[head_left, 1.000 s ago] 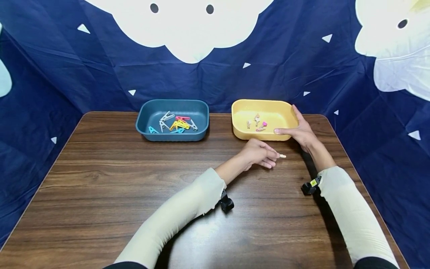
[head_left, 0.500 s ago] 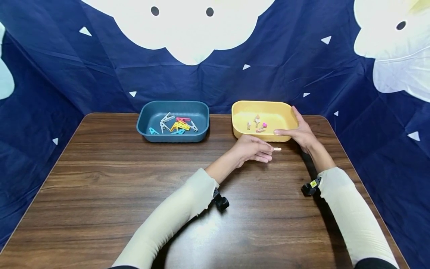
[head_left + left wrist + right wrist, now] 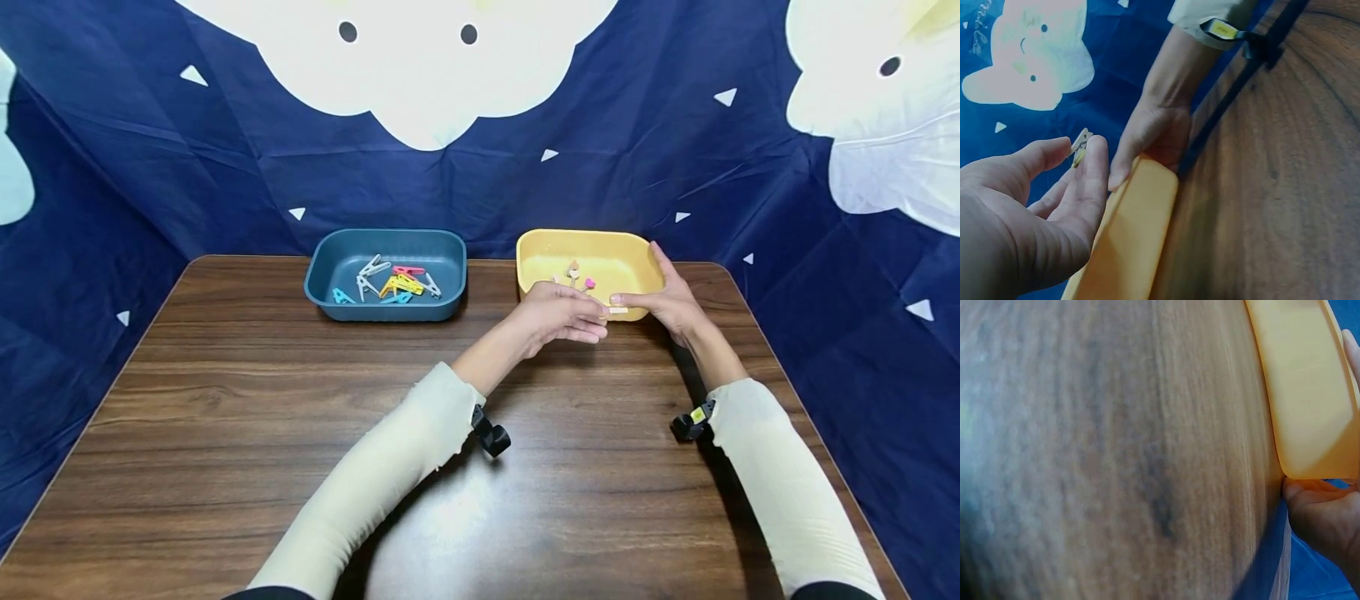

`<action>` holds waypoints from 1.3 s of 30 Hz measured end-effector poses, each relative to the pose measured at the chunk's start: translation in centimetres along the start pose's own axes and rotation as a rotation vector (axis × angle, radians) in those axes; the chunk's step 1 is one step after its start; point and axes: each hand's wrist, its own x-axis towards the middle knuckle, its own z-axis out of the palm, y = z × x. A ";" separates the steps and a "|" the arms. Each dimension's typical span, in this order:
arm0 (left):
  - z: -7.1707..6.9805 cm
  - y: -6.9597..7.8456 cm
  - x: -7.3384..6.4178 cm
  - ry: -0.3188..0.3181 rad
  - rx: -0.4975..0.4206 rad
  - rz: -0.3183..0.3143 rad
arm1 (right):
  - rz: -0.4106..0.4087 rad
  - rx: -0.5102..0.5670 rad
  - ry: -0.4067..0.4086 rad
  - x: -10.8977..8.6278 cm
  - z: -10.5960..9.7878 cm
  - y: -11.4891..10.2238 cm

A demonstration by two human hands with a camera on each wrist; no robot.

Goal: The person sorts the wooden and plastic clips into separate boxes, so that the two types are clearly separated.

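Note:
Between the thumb and fingertip of my left hand [image 3: 561, 317] is a small pale wooden clothespin [image 3: 1080, 144]. That hand is just in front of the yellow bin [image 3: 588, 243], with the clothespin level with the bin's front rim in the head view. My right hand [image 3: 677, 302] grips the bin's right end, thumb over the front rim and fingers along the side. A few small clothespins with pink and orange ornaments, such as the pink one [image 3: 588, 284], lie inside the bin. My left hand partly hides them.
To the left on the wooden table [image 3: 300, 417] stands a dark teal bin [image 3: 386, 312]. Several larger plastic clothespins [image 3: 405, 284] in white, red, yellow and blue lie in it. A blue cloth backdrop [image 3: 450, 192] hangs behind the table.
My left hand has moved up and slightly left, carrying the clothespin from over the table to the yellow bin's front rim. My right hand has stayed on the bin.

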 end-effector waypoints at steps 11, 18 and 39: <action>-0.8 2.4 1.1 0.055 -0.062 0.030 | 0.015 -0.035 -0.003 0.0 -0.2 0.1; -1.4 2.9 2.5 0.115 -0.066 0.043 | 0.018 -0.041 0.000 0.1 -0.3 0.2; -0.5 3.9 6.2 0.287 -0.144 0.091 | 0.019 -0.023 0.006 0.2 -0.2 0.2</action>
